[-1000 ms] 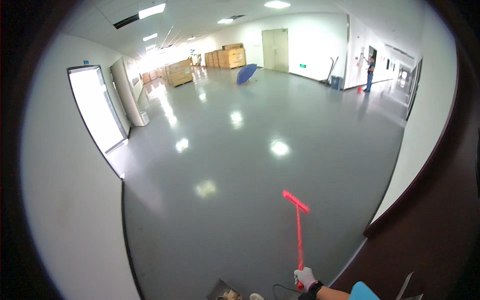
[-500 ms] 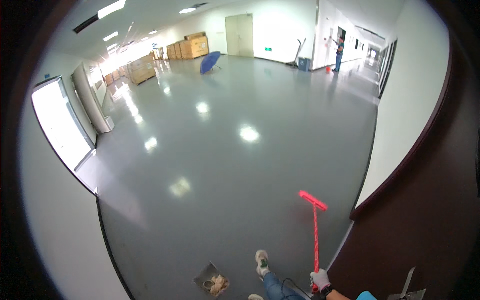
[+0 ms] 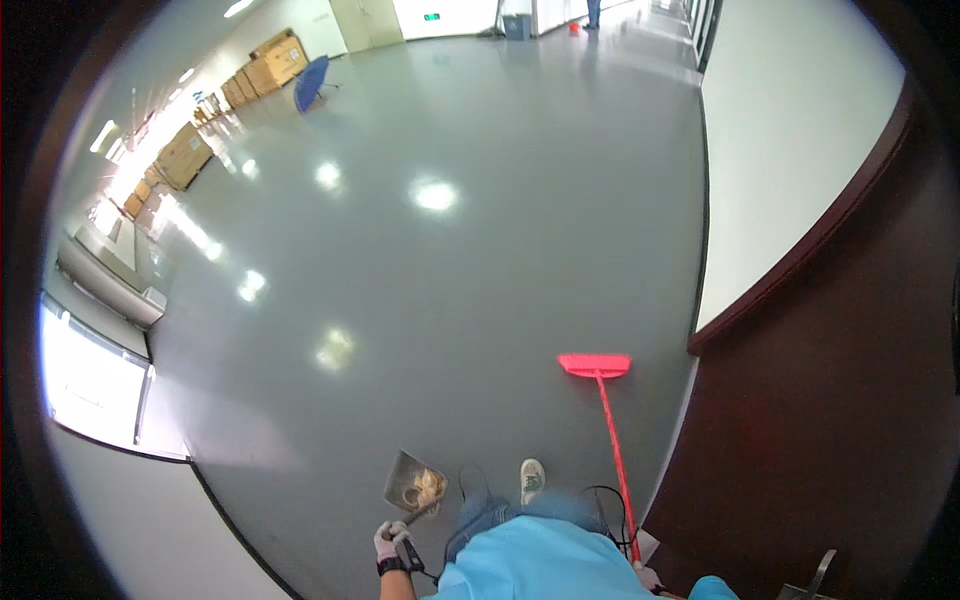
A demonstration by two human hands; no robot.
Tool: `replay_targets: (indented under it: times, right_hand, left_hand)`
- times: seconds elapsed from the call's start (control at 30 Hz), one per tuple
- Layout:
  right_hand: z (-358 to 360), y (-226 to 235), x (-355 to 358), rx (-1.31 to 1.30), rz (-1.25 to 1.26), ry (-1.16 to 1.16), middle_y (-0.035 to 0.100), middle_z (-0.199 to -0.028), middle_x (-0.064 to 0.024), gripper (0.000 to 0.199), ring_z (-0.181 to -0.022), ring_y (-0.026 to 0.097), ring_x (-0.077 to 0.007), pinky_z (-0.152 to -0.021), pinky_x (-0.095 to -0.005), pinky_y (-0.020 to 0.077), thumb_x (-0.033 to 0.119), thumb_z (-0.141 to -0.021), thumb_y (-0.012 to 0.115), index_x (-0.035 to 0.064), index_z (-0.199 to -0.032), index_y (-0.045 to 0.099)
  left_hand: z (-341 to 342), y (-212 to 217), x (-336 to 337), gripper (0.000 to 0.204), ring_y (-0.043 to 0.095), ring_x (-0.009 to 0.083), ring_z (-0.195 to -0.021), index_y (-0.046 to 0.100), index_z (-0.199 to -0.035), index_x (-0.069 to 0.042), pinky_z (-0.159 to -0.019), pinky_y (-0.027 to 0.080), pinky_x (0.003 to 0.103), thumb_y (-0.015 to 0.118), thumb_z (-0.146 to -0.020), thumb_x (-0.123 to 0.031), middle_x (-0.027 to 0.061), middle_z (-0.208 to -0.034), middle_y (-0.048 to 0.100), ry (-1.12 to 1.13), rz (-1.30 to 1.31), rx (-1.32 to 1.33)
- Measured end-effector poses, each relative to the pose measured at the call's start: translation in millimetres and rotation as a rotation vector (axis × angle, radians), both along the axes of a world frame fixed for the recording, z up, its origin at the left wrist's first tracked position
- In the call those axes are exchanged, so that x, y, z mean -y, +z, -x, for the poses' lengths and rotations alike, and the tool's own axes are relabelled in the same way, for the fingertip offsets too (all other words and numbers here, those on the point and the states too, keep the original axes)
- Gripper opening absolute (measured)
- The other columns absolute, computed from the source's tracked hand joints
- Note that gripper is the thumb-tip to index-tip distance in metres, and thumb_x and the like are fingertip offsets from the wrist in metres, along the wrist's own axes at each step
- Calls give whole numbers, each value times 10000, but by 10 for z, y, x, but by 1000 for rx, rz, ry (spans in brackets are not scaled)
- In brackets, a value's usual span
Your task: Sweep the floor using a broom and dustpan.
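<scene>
My right hand (image 3: 648, 575), in a pale glove at the lower edge, is wrapped around the top of a red broom (image 3: 596, 365). The broom slants forward, its wide bristle head down at the grey floor. On my left, my gloved left hand (image 3: 388, 540) grips the dark handle of a grey dustpan (image 3: 401, 474). Inside the dustpan lie crumpled tan scraps (image 3: 430, 486) and what looks like a ring-shaped roll. My body in a blue top stands between the two tools, one shoe (image 3: 532, 480) showing ahead of it.
A dark brown panel (image 3: 800, 420) and white wall (image 3: 790, 180) border the right. At the far left stand wooden crates (image 3: 270, 66) and an open blue umbrella (image 3: 312, 84). A bin (image 3: 517, 27) and a person's legs (image 3: 593, 12) are far ahead. A bright doorway (image 3: 95, 375) opens left.
My view has tipped downward and turned right. My left hand has come into view on the dustpan's handle. The broom's head has swung from a slant to nearly level across the view.
</scene>
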State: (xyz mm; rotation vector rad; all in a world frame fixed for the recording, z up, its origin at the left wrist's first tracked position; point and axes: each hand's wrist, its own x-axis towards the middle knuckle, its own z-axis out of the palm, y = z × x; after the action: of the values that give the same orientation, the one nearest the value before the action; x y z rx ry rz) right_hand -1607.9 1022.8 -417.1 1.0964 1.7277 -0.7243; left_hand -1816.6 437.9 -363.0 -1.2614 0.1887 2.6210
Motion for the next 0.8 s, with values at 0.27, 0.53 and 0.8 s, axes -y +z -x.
replay_targets:
  times: [0.27,0.53,0.8]
  right_hand:
    - [946,-586,102,-195,36,226,641,-794,-158,437,-659,618,-313,-544,-422,486,361,-972,342,-3,-1151,505]
    - [4657,241,278,-20,13,-159,622,-703,-144,576,-569,621,-268,-564,-404,484,493,-941,339,-23,-878,587]
    - [7618,605,508,-332,174,-290,472,-455,-71,588,-394,474,-232,-408,-379,350,463,-950,313,44,-585,506]
  left_hand:
    - [1473,-144,339,158,468,90,-487,418,-716,-105,-374,336,235,496,-829,-181,-9,-641,469,127,36,73]
    - [3632,-603,831,181,429,90,-459,407,-659,-135,-404,337,239,506,-798,-193,-34,-560,417,115,116,93]
    - [5804,-275,901,174,437,111,-506,434,-672,-95,-437,336,267,498,-807,-184,9,-635,452,-7,54,-95]
